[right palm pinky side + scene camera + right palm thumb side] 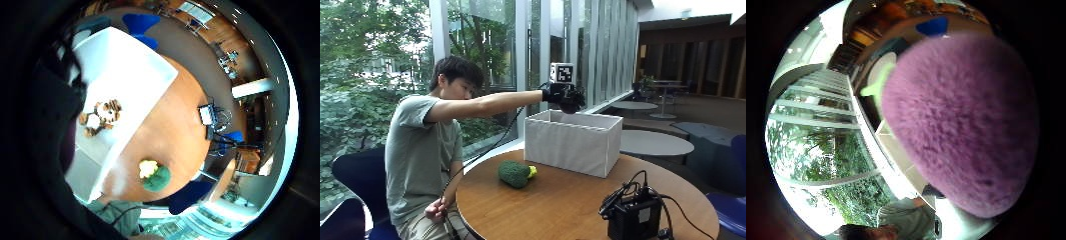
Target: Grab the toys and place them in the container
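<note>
Gloved right hand (pixel 563 96) grips a purple plush toy (pixel 966 125) above the white fabric container (pixel 571 142); no readable writing shows.

Open container (pixel 571 142) top unobstructed; broccoli toy (pixel 515 173) and black device (pixel 634 216) stand apart.

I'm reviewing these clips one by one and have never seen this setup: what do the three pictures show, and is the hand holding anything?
There is no robot here: a person sits at a round wooden table wearing a black glove on the right hand. The normal picture comes from a camera beside the table. The two round pictures come from tiny cameras on that hand's palm. The hand is above a white fabric box and holds a fuzzy purple toy. Looking down, one palm camera shows a brown and white plush toy already in the box. A green broccoli toy lies on the table, and a black device with cables stands near its edge.
</note>
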The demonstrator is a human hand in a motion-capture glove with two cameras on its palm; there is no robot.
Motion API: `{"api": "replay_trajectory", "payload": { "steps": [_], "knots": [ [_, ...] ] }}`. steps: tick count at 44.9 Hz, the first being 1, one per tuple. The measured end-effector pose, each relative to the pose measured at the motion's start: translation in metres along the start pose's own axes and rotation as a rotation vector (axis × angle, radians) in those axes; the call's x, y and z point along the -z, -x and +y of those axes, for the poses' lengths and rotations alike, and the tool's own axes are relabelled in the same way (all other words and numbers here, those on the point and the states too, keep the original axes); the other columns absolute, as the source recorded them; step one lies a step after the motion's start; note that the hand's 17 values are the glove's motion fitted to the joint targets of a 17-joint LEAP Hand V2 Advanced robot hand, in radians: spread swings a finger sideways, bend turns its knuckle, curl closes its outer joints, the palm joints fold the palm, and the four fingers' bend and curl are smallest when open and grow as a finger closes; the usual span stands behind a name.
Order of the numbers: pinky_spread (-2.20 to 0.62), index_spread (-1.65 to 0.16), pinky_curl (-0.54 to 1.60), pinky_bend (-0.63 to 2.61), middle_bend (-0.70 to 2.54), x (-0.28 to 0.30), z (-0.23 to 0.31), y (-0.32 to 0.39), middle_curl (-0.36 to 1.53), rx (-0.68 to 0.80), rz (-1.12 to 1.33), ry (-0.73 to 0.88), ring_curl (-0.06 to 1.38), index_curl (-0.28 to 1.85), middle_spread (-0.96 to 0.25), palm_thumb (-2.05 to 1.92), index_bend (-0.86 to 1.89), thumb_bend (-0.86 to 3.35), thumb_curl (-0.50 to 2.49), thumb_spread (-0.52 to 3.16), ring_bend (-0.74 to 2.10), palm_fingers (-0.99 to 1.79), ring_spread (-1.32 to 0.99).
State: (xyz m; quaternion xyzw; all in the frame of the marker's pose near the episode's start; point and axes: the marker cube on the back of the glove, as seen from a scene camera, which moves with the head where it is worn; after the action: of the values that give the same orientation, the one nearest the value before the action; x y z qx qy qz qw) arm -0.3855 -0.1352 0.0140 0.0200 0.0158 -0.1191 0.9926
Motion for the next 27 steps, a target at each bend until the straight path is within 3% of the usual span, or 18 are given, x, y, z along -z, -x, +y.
{"api": "replay_trajectory", "payload": {
  "steps": [1,2,3,5,6,7,9,15,19,27],
  "knots": [
    [-0.31,-0.35,0.52,1.18,0.45,-0.002,0.001,0.006,0.76,0.020,-0.001,0.043,0.66,1.00,-0.29,0.45,0.47,-0.09,0.75,0.75,1.34,0.44,-0.34],
    [-0.29,-0.35,0.51,1.14,0.64,-0.004,0.002,0.010,0.80,0.044,0.001,0.084,0.62,0.95,-0.29,0.37,0.31,-0.11,0.72,0.81,1.18,0.23,-0.34],
    [-0.28,-0.34,0.53,1.15,0.66,-0.005,0.004,0.013,0.80,0.066,-0.001,0.121,0.64,0.96,-0.29,0.35,0.30,-0.10,0.70,0.85,1.18,0.22,-0.33],
    [-0.19,-0.29,0.57,1.32,0.35,-0.004,0.007,0.015,0.70,0.091,-0.025,0.167,0.61,0.86,-0.18,0.23,0.05,-0.12,0.65,0.91,1.01,-0.45,-0.23],
    [-0.20,-0.30,0.54,1.28,0.41,-0.002,0.009,0.014,0.71,0.097,-0.039,0.175,0.61,0.84,-0.21,0.24,0.07,-0.08,0.65,0.94,1.02,-0.22,-0.24],
    [-0.16,-0.27,0.55,1.36,0.26,0.000,0.012,0.011,0.66,0.103,-0.051,0.173,0.56,0.77,-0.13,0.19,-0.03,-0.09,0.62,0.96,0.91,-0.48,-0.19],
    [-0.11,-0.23,0.52,1.37,0.16,0.006,0.017,0.001,0.61,0.110,-0.061,0.155,0.50,0.67,-0.07,0.15,-0.05,-0.07,0.59,1.01,0.78,-0.54,-0.14],
    [-0.03,-0.18,0.48,1.29,0.10,0.021,0.038,-0.021,0.52,0.014,-0.016,0.085,0.41,0.50,0.02,0.09,-0.02,-0.04,0.53,1.11,0.59,-0.48,-0.06],
    [-0.01,-0.16,0.44,1.18,0.11,0.024,0.065,-0.051,0.48,0.064,-0.024,0.066,0.37,0.44,0.04,0.07,0.01,-0.03,0.50,1.15,0.51,-0.45,-0.02],
    [0.02,-0.16,0.39,1.04,0.10,0.016,0.123,-0.112,0.41,0.019,-0.014,0.134,0.34,0.34,0.05,0.04,0.03,-0.02,0.45,1.20,0.40,-0.39,0.01]
  ]
}}
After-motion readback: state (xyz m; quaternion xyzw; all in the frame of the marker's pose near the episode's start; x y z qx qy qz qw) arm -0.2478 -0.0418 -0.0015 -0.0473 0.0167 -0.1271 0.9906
